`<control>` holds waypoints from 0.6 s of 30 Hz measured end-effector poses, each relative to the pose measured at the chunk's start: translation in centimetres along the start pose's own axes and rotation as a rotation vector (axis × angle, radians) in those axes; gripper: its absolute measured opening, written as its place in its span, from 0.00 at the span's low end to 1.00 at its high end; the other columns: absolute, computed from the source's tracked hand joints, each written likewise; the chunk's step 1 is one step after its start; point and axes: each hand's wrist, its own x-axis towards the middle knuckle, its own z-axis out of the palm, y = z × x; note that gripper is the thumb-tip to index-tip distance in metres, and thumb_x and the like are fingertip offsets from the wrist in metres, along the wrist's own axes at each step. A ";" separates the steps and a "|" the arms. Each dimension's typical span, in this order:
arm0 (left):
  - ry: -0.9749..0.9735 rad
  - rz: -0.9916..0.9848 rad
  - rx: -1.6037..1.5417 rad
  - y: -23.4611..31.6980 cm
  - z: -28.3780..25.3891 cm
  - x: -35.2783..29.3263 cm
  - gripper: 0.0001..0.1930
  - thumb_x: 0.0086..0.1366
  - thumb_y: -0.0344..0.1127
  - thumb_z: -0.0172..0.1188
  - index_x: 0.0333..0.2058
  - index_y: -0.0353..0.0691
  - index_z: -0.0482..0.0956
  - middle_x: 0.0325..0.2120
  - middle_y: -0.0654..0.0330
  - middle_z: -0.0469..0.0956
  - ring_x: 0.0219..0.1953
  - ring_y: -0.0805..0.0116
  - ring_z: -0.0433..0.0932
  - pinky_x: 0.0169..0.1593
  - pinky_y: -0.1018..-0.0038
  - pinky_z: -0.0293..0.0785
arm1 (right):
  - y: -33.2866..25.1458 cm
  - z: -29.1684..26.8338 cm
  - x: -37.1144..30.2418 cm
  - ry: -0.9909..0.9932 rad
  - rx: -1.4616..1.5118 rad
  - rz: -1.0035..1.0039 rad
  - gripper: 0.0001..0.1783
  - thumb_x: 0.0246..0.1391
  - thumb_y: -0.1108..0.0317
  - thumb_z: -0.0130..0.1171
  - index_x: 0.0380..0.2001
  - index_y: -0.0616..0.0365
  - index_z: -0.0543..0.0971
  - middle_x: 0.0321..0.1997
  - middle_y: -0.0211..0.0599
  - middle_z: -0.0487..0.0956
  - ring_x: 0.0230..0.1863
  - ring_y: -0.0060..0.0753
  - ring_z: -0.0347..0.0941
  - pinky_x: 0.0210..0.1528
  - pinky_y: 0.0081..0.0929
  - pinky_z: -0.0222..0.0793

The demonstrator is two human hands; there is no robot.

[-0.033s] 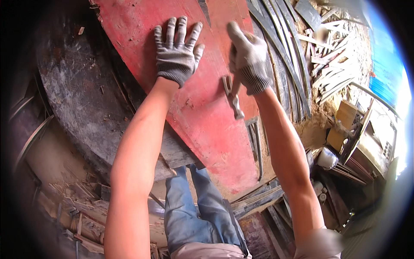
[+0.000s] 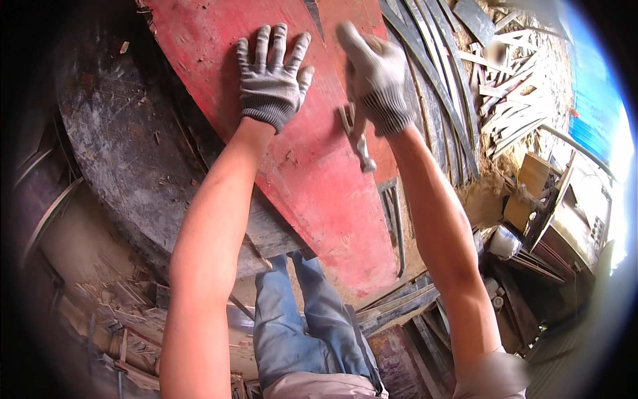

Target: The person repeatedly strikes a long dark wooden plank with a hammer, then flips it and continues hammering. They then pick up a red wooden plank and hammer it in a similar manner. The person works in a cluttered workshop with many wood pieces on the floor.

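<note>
My left hand (image 2: 272,83), in a grey-white knit glove, lies flat with fingers spread on a red, scuffed board (image 2: 319,193). To its right my right hand (image 2: 379,76), gloved the same way, is closed round the handle of a claw hammer (image 2: 363,149). The hammer's metal head hangs below that fist, over the red board near its right edge. Most of the handle is hidden by the hand. Beneath the red board's left side lies a dark, round-edged board (image 2: 133,153).
Long dark strips (image 2: 442,80) lie right of the red board. Beyond them is a heap of pale wood slats (image 2: 515,93), beside a blue sheet (image 2: 595,113). A yellowish box (image 2: 531,176) and a white bundle (image 2: 505,243) stand at right. Wood scraps (image 2: 136,339) litter the lower left.
My right hand and the hammer have shifted slightly up and to the left. My left hand stays nearly in place on the red board.
</note>
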 end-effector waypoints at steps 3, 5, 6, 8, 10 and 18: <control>-0.038 0.009 0.011 -0.2 0.2 -0.1 0.32 0.73 0.60 0.53 0.72 0.63 0.70 0.72 0.52 0.66 0.76 0.45 0.58 0.76 0.33 0.41 | -0.7 0.7 -0.7 -0.111 -0.051 -0.088 0.37 0.61 0.41 0.68 0.13 0.58 0.67 0.16 0.24 0.61 0.21 0.21 0.55 0.24 0.34 0.55; 0.040 0.015 -0.053 -0.4 -0.1 -0.2 0.32 0.72 0.59 0.54 0.73 0.62 0.69 0.73 0.51 0.66 0.76 0.43 0.58 0.77 0.32 0.41 | -0.2 -0.4 -3.2 -0.092 -0.148 -0.107 0.34 0.62 0.42 0.67 0.18 0.62 0.71 0.15 0.28 0.60 0.22 0.20 0.56 0.23 0.34 0.57; 0.033 0.010 -0.080 -0.5 -0.4 -0.2 0.32 0.72 0.59 0.54 0.72 0.62 0.70 0.73 0.51 0.66 0.75 0.43 0.58 0.77 0.32 0.40 | -0.1 -0.8 -4.0 -0.125 -0.187 -0.073 0.31 0.62 0.44 0.66 0.21 0.62 0.75 0.15 0.27 0.63 0.22 0.18 0.57 0.24 0.33 0.58; 0.006 0.005 -0.065 -0.2 -0.9 0.3 0.32 0.72 0.60 0.53 0.72 0.60 0.70 0.72 0.51 0.66 0.76 0.42 0.57 0.77 0.31 0.39 | -0.3 -1.2 -5.0 -0.127 -0.093 -0.178 0.28 0.63 0.46 0.66 0.24 0.62 0.78 0.17 0.25 0.66 0.24 0.16 0.58 0.24 0.32 0.58; -0.036 -0.035 -0.099 0.5 -1.3 0.8 0.34 0.72 0.63 0.51 0.73 0.60 0.68 0.75 0.51 0.62 0.78 0.42 0.52 0.76 0.30 0.34 | -0.9 -1.1 -4.9 -0.174 0.080 -0.035 0.29 0.67 0.44 0.64 0.22 0.56 0.74 0.18 0.20 0.66 0.24 0.13 0.60 0.25 0.26 0.57; -0.163 -0.229 -0.049 2.7 -0.7 2.2 0.44 0.71 0.72 0.46 0.79 0.59 0.55 0.79 0.46 0.50 0.81 0.42 0.40 0.73 0.23 0.23 | 0.9 -1.9 -6.5 -0.227 0.276 -0.117 0.23 0.68 0.61 0.67 0.20 0.56 0.73 0.18 0.17 0.65 0.24 0.10 0.56 0.27 0.22 0.53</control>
